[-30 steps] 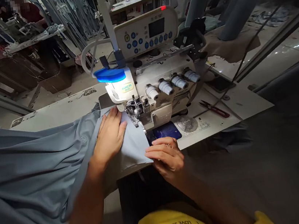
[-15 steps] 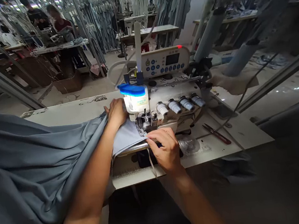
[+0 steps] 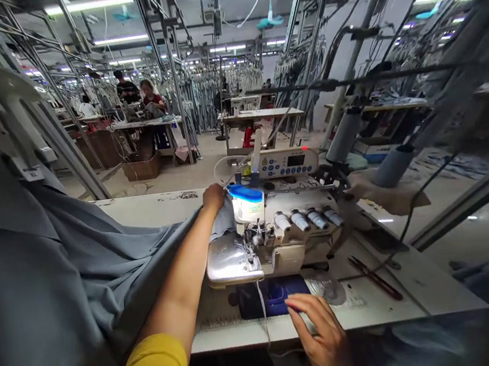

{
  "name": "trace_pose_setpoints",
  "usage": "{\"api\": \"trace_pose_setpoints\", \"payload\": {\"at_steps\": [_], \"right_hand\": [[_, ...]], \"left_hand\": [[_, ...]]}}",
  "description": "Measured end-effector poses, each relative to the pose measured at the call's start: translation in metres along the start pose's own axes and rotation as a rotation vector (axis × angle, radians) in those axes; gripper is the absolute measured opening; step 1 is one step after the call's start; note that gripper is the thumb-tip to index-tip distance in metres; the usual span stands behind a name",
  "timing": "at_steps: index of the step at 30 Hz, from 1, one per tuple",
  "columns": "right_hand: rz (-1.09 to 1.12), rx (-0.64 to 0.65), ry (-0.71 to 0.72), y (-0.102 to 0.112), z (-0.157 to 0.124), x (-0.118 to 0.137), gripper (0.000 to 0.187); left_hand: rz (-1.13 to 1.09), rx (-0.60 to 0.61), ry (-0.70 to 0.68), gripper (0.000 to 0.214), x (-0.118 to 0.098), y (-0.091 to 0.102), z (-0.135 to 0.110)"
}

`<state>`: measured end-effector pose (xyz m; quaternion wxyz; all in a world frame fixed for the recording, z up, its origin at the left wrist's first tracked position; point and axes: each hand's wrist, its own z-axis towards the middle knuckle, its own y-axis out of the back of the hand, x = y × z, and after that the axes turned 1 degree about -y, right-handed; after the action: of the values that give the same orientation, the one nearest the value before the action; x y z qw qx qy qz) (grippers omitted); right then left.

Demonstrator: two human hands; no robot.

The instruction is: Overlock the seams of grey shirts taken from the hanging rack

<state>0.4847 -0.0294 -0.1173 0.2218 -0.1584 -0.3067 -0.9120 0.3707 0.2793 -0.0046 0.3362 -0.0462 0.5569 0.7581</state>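
My left hand (image 3: pixel 214 198) is closed on grey fabric (image 3: pixel 145 250), at the far left of the sewing head of an overlock machine (image 3: pixel 292 201). The fabric runs left from this hand in loose folds and hangs over the table's left side; a small part shows beside the metal sewing plate (image 3: pixel 232 259), which is bare in front. My right hand (image 3: pixel 320 329) is in front of the machine near the table's front edge, thumb and fingers apart with nothing between them. A pale narrow strip (image 3: pixel 262 307) hangs down from the plate's front.
Red-handled thread snips (image 3: pixel 376 278) lie on the right of the table (image 3: pixel 439 295). A dark blue object (image 3: pixel 297 290) and a clear plastic piece (image 3: pixel 328 288) lie below the machine. A pale hanging clamp (image 3: pixel 15 117) is at the upper left. Two people work at a far table.
My left hand has moved farther back, drawing the fabric off the plate. The right hand has let go of the fabric edge and come back toward me. My view has tilted up.
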Motion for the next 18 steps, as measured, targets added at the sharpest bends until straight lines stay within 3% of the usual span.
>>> {"api": "trace_pose_setpoints", "payload": {"at_steps": [6,10,12,15,18], "right_hand": [[-0.135,-0.109,0.127,0.004,-0.012,-0.024,0.021],[-0.277,-0.145,0.122,0.001,-0.013,-0.055,0.021],[-0.37,-0.128,0.071,-0.001,-0.015,-0.072,0.034],[-0.47,-0.014,0.026,-0.005,-0.023,-0.098,0.065],[-0.435,0.062,-0.038,-0.008,-0.036,-0.122,0.082]], "left_hand": [[-0.041,0.025,0.072,0.026,-0.003,0.004,0.003],[-0.092,-0.088,0.145,0.027,-0.004,0.018,0.0],[-0.114,-0.179,0.164,0.026,0.001,0.031,-0.008],[-0.126,-0.307,0.125,0.023,0.022,0.062,-0.05],[-0.095,-0.38,0.042,0.022,0.056,0.115,-0.134]]}}
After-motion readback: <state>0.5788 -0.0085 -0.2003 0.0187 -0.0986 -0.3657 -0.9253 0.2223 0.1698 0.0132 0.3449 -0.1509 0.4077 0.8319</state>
